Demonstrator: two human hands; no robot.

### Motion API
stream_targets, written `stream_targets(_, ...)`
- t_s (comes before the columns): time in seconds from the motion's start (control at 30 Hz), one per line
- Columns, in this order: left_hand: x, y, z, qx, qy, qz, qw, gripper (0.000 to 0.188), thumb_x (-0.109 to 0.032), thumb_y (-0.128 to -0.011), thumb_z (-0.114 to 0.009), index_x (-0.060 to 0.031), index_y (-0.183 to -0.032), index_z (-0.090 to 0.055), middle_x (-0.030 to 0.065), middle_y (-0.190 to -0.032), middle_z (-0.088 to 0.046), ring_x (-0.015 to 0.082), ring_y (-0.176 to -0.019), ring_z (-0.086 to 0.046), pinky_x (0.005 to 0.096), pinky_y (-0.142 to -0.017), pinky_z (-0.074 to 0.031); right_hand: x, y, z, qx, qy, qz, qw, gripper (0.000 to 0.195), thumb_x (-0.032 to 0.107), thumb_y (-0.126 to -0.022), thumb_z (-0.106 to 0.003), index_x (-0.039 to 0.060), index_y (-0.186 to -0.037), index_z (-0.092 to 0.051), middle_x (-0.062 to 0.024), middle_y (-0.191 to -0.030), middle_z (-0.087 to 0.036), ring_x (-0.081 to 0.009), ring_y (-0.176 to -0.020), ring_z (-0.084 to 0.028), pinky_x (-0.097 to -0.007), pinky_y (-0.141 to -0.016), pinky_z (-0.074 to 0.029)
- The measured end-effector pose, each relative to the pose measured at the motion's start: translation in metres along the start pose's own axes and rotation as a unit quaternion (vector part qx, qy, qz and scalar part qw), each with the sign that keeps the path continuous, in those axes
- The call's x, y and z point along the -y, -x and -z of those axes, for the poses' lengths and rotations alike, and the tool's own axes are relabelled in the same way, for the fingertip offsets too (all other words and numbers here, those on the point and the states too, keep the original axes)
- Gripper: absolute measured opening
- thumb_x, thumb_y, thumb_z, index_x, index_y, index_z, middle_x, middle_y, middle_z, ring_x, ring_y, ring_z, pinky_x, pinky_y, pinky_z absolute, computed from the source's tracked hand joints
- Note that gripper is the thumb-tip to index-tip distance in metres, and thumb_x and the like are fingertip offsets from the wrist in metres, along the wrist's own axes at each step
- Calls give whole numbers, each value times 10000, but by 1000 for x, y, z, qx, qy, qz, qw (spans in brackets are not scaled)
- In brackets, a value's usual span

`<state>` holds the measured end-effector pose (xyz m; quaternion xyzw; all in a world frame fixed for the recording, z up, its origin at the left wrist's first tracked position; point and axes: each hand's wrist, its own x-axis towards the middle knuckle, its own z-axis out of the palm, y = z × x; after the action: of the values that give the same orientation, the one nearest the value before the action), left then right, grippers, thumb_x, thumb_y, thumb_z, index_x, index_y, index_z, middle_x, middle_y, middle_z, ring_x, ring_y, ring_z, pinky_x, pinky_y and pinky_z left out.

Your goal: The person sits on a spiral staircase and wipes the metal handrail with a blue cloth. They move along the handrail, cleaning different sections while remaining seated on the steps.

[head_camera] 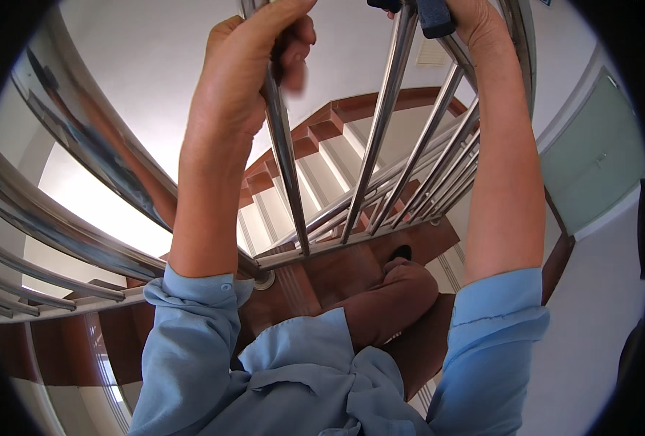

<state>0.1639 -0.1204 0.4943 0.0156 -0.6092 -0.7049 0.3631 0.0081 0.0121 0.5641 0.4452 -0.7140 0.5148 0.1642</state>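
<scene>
My left hand (262, 65) is wrapped around an upright stainless-steel baluster (284, 147) of a stair railing. Its curled fingers are slightly blurred, and the thumb reaches the top edge of the picture. At the upper right, my right hand (467, 19) is partly cut off by the frame. It holds a dark blue cloth (434, 19) against the metal near the top of another baluster (380, 120). Most of the right fingers are hidden behind the cloth or out of view.
Wide polished handrails (82, 120) curve along the left. Beyond the balusters, a flight of pale steps (322, 169) has red-brown edging. One bent leg in brown trousers (388, 300) rests on the red-brown stair floor (344, 272). A pale green door (595, 158) stands at the right.
</scene>
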Motion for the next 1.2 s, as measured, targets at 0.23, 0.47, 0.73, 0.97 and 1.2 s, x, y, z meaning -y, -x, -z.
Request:
stream_targets(0.23, 8, 5, 18, 176, 38, -106, 978, 324, -295, -992, -581, -108, -734, -521, -48, -559, -336, 53, -433, -318, 205, -434, -277, 7, 14, -13, -137, 63, -14, 988, 701, 697, -862, -513, 13, -836, -661, -88, -706, -537, -198, -694, -537, -310, -708, -428)
stream_targets(0.47, 9, 14, 4, 79, -24, -90, 993, 352, -289, -1019, -531, -153, -720, -403, -63, -554, -290, 15, -416, -240, 174, -393, -219, 1, 31, -5, -140, 109, 198, 964, 455, 470, -966, -528, 68, -1134, -657, -183, -957, -640, -259, -848, -622, -312, -820, -472)
stream_targets(0.73, 19, 17, 27, 118, -7, -96, 988, 381, -266, -1013, -540, -126, -694, -385, -59, -600, -281, 49, -473, -265, 224, -469, -240, 20, 31, -37, -226, -80, 37, 970, 496, 496, -976, -540, 19, -1031, -664, -82, -866, -616, -170, -888, -601, -239, -833, -426)
stream_targets(0.97, 25, 19, 27, 58, -56, -123, 989, 400, -413, -926, -670, -59, -804, -528, -65, -600, -389, 44, -553, -360, 235, -489, -311, -8, 36, -15, -147, 25, 65, 987, 637, 698, -894, -510, 91, -996, -671, 9, -708, -506, -82, -682, -520, -242, -694, -423)
stream_targets(1.2, 96, 72, 26, -94, -162, -153, 970, 181, -103, -954, -559, 3, -1049, -447, 175, -725, -533, 302, -634, -525, 410, -613, -438, 26, 112, -106, -291, -113, 125, 942, 432, 401, -1039, -468, 39, -1274, -470, -26, -961, -502, -114, -904, -543, -262, -795, -442)
